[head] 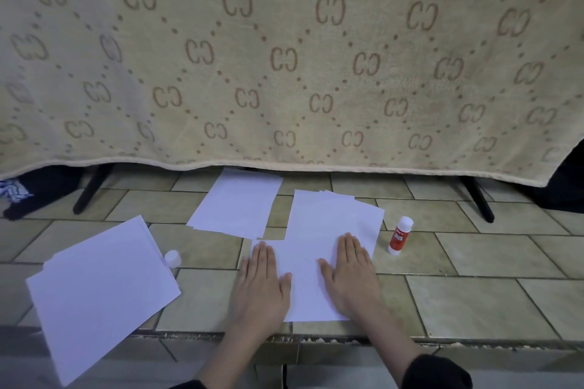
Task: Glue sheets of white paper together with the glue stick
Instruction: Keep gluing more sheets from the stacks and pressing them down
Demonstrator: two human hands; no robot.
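1. Head view: left hand and right hand laid flat, fingers straight, apart from each other, pressing down on the near sheet on the tiled floor. Nothing gripped by either.
2. Under the sheet's far right corner, a fanned pile of paper; probably the glued joint being smoothed where the two overlap.
3. Glue stick upright, just beside the pile's right edge, apparently uncapped; small white cap well apart, touching the edge of the left stack.
4. Another loose group of sheets beyond the hands, below the patterned blanket hung over a stand.
5. Risks, as judgement:
   - Uneven pressure from two separated palms: trapped wrinkle or bubble between them.
   - Sliding while pressing: skewed overlap, smeared glue.
   - Fanned pile underneath: extra sheets stuck by accident.
   - Open stick drying out, or tipped by a sleeve on reaching right.
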